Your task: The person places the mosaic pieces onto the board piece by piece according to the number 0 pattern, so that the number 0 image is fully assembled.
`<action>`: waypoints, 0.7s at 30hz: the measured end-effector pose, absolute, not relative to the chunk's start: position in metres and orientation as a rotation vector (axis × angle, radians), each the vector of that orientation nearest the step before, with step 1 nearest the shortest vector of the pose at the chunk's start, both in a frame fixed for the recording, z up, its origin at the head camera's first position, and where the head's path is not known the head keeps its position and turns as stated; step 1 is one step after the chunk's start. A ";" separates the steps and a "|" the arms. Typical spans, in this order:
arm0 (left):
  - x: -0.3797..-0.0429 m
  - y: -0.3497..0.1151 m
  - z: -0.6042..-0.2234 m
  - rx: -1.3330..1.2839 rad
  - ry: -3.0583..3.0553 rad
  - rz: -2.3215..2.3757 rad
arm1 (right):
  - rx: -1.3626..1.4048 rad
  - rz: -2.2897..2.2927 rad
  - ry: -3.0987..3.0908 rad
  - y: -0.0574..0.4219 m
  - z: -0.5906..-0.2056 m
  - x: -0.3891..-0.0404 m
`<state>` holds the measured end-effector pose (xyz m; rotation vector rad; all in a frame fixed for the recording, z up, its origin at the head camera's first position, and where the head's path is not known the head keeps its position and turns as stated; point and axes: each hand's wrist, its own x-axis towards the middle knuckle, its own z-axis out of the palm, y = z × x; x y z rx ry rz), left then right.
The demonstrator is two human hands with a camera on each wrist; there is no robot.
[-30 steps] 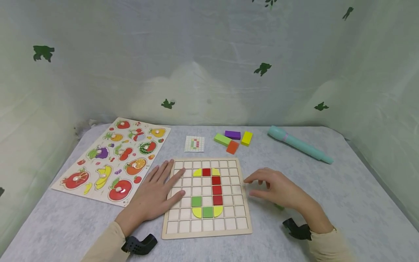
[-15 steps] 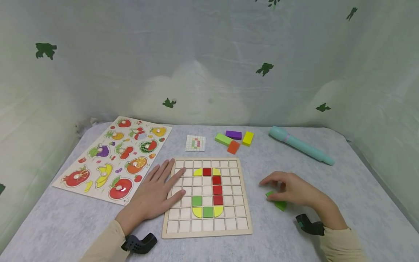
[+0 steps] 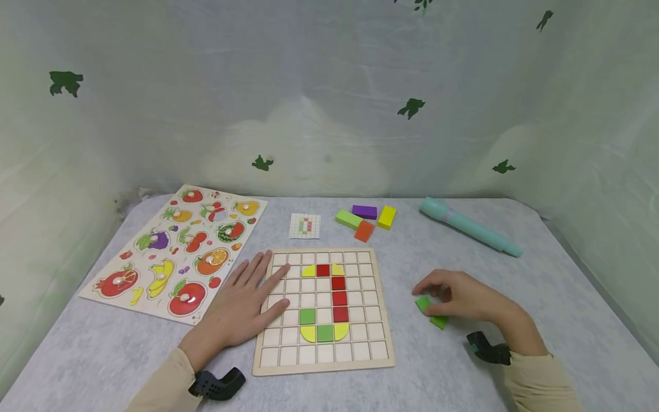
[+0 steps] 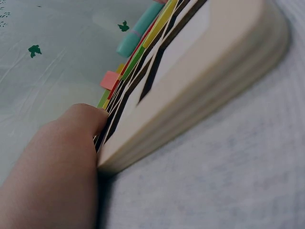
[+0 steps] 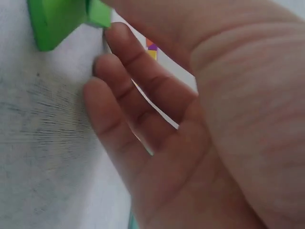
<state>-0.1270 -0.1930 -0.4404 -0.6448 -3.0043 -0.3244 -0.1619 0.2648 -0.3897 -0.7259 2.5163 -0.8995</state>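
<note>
My left hand (image 3: 242,306) lies flat with spread fingers at the left side of a wooden grid board (image 3: 324,371), thumb and index finger over its squares. Red tiles (image 3: 340,298), green tiles (image 3: 307,316) and yellow rounded tiles (image 3: 308,333) sit in the grid in a curved shape. Right of the board, my right hand (image 3: 463,296) is low over the table with loosely bent fingers. Its thumb overlaps loose green tiles (image 3: 423,305). In the right wrist view green tiles (image 5: 55,21) stand close by the thumb and fingertips; the index finger is mostly hidden there.
A fruit peg puzzle (image 3: 170,257) lies at the left. Behind the board are a small pattern card (image 3: 305,226) and blocks in light green (image 3: 349,219), purple (image 3: 364,212), orange (image 3: 364,231) and yellow (image 3: 386,217). A teal tube (image 3: 471,227) lies at the back right.
My right hand has moved right, from the board's edge to the loose green tiles, and the front tile shows more now. My left hand has stayed in place on the board.
</note>
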 end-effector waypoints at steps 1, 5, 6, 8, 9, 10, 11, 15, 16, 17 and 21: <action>-0.127 -0.193 -0.440 -0.645 -3.004 -0.325 | -0.734 -0.897 2.525 0.265 -0.390 -0.162; -0.126 -0.194 -0.441 -0.643 -3.001 -0.323 | -0.791 -0.840 2.631 0.258 -0.395 -0.163; -0.126 -0.194 -0.441 -0.643 -3.001 -0.323 | -0.818 -0.815 2.665 0.256 -0.395 -0.163; -0.126 -0.194 -0.441 -0.643 -3.001 -0.323 | -0.859 -0.762 2.733 0.250 -0.396 -0.163; -0.126 -0.194 -0.441 -0.643 -3.001 -0.324 | -0.873 -0.737 2.765 0.247 -0.396 -0.163; -0.126 -0.194 -0.441 -0.642 -3.001 -0.325 | -0.887 -0.715 2.791 0.244 -0.396 -0.163; -0.126 -0.194 -0.441 -0.643 -3.001 -0.328 | -0.897 -0.704 2.811 0.241 -0.396 -0.163; -0.126 -0.193 -0.441 -0.646 -2.997 -0.326 | -0.899 -0.718 2.841 0.228 -0.396 -0.163; -0.127 -0.193 -0.442 -0.646 -2.996 -0.323 | -0.901 -0.730 2.840 0.224 -0.395 -0.163; -0.127 -0.193 -0.442 -0.646 -2.995 -0.320 | -0.902 -0.745 2.837 0.219 -0.395 -0.164; -0.127 -0.193 -0.443 -0.642 -2.992 -0.312 | -0.892 -0.784 2.817 0.197 -0.390 -0.166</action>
